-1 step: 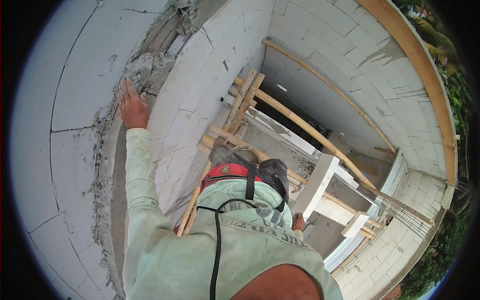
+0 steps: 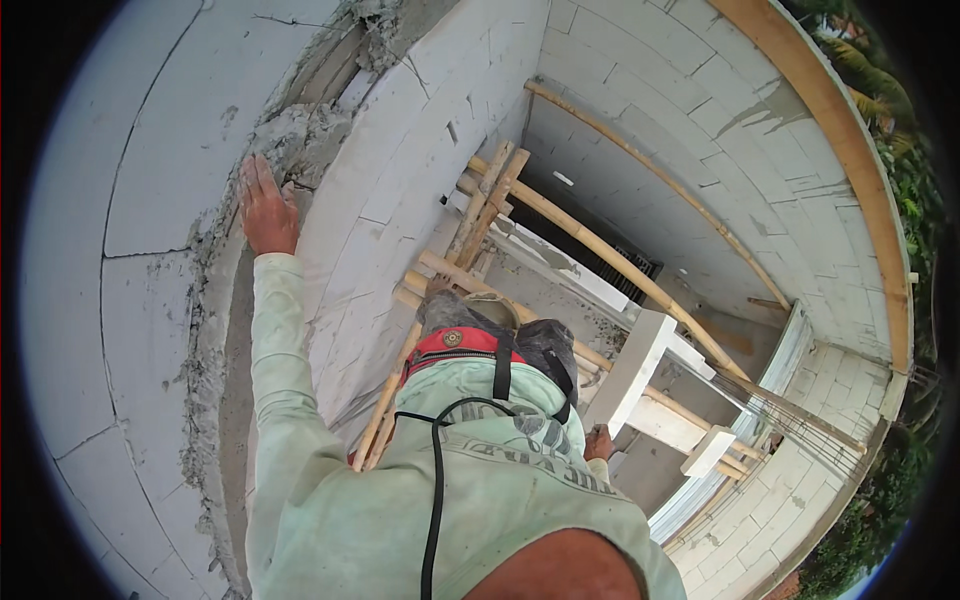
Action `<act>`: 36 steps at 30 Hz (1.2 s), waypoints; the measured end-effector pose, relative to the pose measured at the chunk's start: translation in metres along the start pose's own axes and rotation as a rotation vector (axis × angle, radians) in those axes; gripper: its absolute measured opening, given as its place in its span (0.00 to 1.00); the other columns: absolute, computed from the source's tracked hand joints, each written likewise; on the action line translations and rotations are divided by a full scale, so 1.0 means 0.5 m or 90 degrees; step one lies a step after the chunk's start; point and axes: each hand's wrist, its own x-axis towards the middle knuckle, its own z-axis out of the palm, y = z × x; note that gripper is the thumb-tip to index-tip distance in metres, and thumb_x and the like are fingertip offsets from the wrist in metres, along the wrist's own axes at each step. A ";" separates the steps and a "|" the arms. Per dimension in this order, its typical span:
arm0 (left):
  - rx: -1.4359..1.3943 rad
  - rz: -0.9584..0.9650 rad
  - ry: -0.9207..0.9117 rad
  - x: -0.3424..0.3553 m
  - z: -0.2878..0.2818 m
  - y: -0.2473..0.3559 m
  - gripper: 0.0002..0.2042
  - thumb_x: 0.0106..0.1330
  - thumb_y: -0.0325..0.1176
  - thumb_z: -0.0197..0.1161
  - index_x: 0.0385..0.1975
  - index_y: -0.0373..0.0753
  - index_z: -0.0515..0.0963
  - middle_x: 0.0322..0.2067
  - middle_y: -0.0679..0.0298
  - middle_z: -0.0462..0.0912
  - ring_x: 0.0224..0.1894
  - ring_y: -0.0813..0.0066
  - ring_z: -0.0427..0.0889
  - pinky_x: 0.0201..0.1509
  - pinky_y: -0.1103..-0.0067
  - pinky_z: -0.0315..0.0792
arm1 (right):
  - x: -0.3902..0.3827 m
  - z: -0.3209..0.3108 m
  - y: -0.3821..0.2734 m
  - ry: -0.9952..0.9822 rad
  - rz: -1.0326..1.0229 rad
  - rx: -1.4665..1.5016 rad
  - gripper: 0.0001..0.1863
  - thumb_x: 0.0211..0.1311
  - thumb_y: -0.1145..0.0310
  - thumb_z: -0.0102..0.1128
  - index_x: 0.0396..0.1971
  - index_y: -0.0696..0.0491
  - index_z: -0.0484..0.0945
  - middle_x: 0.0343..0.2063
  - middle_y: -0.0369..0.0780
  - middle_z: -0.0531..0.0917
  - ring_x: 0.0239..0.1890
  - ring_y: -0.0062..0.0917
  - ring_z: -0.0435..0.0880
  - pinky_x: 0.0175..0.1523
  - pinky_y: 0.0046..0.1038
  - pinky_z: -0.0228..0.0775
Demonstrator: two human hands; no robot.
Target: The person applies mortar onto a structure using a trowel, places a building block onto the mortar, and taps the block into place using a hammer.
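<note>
Head view, seen from above. Almost nothing is changing from the instant before: both of my hands are keeping their places, and the block is showing no clear shift. I am therefore judging this as steadying rather than carrying, with neither hand being free.

My left hand (image 2: 270, 218) is lying along the rough mortar edge (image 2: 207, 380), its fingers extending and not closing on anything; how hard it is pressing, I cannot tell. To its left the pale block wall (image 2: 155, 330) is rising; to its right a smooth white wall face (image 2: 370, 180) is dropping away.

My right hand (image 2: 599, 443) is apparently clamping the near end of the long white block (image 2: 635, 370), which is stretching away just beyond it; the grip's underside is staying hidden.

Right of that hand, a smaller white block (image 2: 708, 452) is sitting near bamboo poles, and farther off thin steel rods (image 2: 800, 412) are spanning the corner. Beyond the long block a thick bamboo pole (image 2: 620, 267) is crossing, crowding any path forward. Between my hands a black cord (image 2: 436, 500) is hanging loose and could be catching.
</note>
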 end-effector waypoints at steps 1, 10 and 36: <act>-0.008 0.005 -0.007 0.001 -0.001 0.002 0.32 0.62 0.35 0.62 0.66 0.34 0.59 0.66 0.50 0.61 0.68 0.54 0.60 0.72 0.66 0.55 | 0.022 -0.012 0.024 0.039 -0.039 -0.012 0.08 0.55 0.73 0.50 0.34 0.54 0.75 0.28 0.52 0.82 0.32 0.48 0.82 0.38 0.43 0.73; 0.012 -0.017 -0.027 0.000 0.008 -0.001 0.33 0.63 0.34 0.61 0.67 0.34 0.56 0.66 0.50 0.62 0.68 0.53 0.61 0.72 0.67 0.55 | 0.102 -0.144 0.039 0.031 0.038 0.111 0.03 0.57 0.76 0.50 0.30 0.55 0.73 0.21 0.47 0.81 0.24 0.37 0.82 0.32 0.38 0.74; 0.045 0.013 -0.034 0.006 0.030 -0.026 0.31 0.66 0.39 0.58 0.66 0.34 0.58 0.66 0.50 0.61 0.68 0.54 0.59 0.71 0.68 0.56 | 0.184 -0.239 0.103 -0.016 -0.072 0.041 0.04 0.57 0.73 0.55 0.32 0.55 0.75 0.25 0.49 0.82 0.31 0.45 0.83 0.38 0.40 0.74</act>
